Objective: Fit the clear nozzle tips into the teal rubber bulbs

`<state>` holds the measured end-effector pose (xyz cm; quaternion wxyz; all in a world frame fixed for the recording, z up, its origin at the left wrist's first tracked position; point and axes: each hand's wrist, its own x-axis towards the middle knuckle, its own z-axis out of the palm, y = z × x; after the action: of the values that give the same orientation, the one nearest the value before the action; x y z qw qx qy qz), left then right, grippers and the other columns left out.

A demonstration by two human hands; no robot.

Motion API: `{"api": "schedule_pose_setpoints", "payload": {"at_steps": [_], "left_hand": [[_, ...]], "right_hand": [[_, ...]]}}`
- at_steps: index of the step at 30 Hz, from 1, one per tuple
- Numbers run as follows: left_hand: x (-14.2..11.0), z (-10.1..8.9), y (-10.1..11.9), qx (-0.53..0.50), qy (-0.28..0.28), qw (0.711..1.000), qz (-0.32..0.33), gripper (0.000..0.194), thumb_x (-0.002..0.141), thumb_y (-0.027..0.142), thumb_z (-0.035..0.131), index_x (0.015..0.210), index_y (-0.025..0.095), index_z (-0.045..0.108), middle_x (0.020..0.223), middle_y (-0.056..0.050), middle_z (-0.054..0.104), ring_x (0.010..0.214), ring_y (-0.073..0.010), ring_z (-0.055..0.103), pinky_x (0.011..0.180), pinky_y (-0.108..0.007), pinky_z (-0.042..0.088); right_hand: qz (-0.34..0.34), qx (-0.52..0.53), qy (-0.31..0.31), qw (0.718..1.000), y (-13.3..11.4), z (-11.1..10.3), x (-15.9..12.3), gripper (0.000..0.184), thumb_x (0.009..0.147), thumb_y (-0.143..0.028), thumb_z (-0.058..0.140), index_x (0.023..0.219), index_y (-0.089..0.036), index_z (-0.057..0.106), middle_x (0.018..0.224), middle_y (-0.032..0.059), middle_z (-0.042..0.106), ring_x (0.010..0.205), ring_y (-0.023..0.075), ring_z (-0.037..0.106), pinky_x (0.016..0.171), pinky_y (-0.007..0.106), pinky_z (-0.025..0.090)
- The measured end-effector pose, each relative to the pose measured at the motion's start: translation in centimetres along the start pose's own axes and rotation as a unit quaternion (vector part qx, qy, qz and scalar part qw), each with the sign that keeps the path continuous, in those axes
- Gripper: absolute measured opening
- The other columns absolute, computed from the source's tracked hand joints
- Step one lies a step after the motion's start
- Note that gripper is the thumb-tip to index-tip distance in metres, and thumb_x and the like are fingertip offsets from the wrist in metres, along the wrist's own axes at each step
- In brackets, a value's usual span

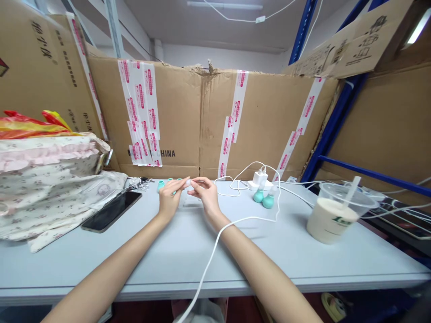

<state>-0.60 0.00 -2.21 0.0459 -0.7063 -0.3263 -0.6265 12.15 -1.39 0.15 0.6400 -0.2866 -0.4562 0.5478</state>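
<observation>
Over the middle of the table, my left hand (170,195) and my right hand (206,194) meet at the fingertips. Between them is a small whitish piece (187,183), pinched by the fingers of both hands; its exact shape is too small to make out. A sliver of teal shows at the left fingers, mostly hidden. Just behind my left hand, several small teal pieces stand on the table, among them a teal cup-like piece (160,185). Right of my right hand are two teal bulbs with clear tips, a farther bulb (258,196) and a nearer bulb (268,201).
A white cable (251,218) crosses over my right forearm from a white charger (259,178). A plastic drink cup (332,220) with a straw stands at right. To the left lie a black phone (112,211) and a floral cloth bag (50,184). Cardboard (178,112) walls the back.
</observation>
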Motion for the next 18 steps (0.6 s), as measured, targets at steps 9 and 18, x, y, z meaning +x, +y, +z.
{"api": "schedule_pose_setpoints", "payload": {"at_steps": [9, 18], "left_hand": [[0.0, -0.1, 0.0, 0.015, 0.004, 1.000, 0.010, 0.026, 0.082, 0.019, 0.051, 0.104, 0.023, 0.066, 0.093, -0.005, 0.070, 0.077, -0.0160, 0.062, 0.073, -0.031, 0.048], [0.0, -0.4, -0.1, 0.044, -0.004, 0.996, 0.082, 0.029, 0.084, 0.015, 0.049, 0.107, 0.023, 0.064, 0.093, -0.005, 0.070, 0.080, -0.0154, 0.062, 0.075, -0.031, 0.048]], "right_hand": [[-0.056, 0.000, 0.017, 0.998, 0.4, 0.7, -0.7, 0.027, 0.061, -0.036, 0.071, 0.076, -0.015, 0.064, 0.076, 0.0008, 0.064, 0.047, 0.0089, 0.058, 0.057, 0.026, 0.054], [0.012, 0.003, -0.023, 1.000, 0.6, -0.4, 0.5, 0.028, 0.053, -0.036, 0.076, 0.070, -0.016, 0.064, 0.065, -0.0009, 0.064, 0.049, 0.0102, 0.059, 0.065, 0.029, 0.054]]}}
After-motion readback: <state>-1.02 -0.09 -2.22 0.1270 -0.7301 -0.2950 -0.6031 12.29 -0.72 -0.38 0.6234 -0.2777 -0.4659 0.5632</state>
